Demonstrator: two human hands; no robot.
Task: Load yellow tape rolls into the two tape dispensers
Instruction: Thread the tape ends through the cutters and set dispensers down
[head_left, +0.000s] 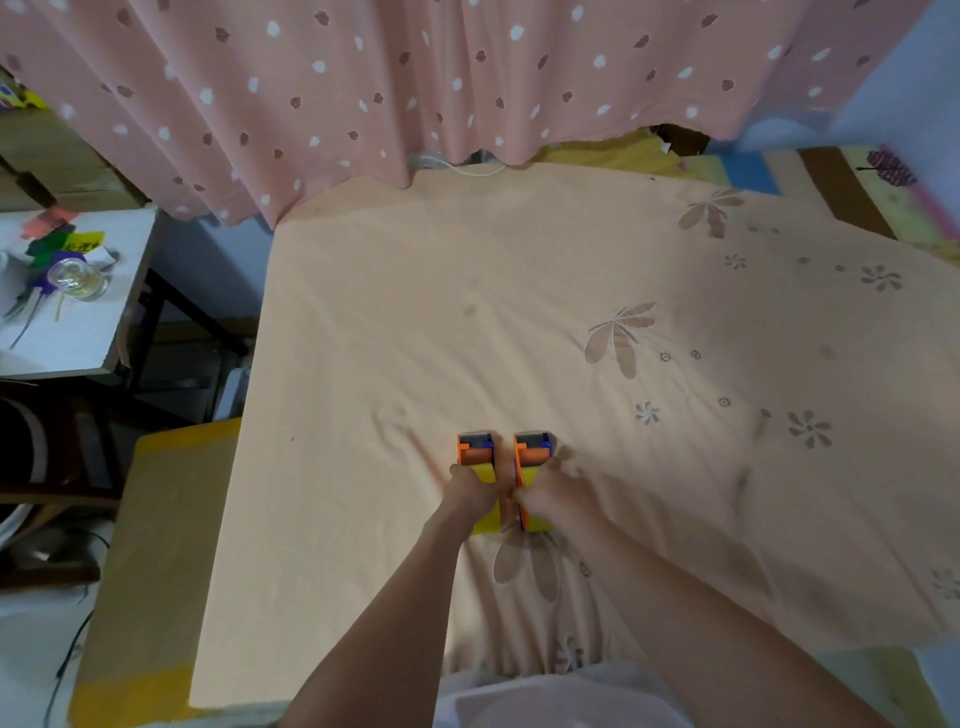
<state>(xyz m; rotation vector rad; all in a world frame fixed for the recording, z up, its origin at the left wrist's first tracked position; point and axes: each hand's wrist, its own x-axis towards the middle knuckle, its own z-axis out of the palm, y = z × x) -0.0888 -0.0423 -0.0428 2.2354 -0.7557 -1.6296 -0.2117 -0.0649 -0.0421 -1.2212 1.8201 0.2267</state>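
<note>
Two orange tape dispensers are set side by side on the peach cloth (519, 291), each with yellow tape in it. The left dispenser (475, 451) is gripped by the left hand (470, 491), the right dispenser (532, 453) by the right hand (553, 493). Open cloth is seen beyond; the table edge lies well to the left.

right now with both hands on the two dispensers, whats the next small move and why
Probably lift both hands clear to check the seating. The left hand and right hand each cover a yellow roll already in the left dispenser and right dispenser, which lie side by side on the peach sheet.
</note>
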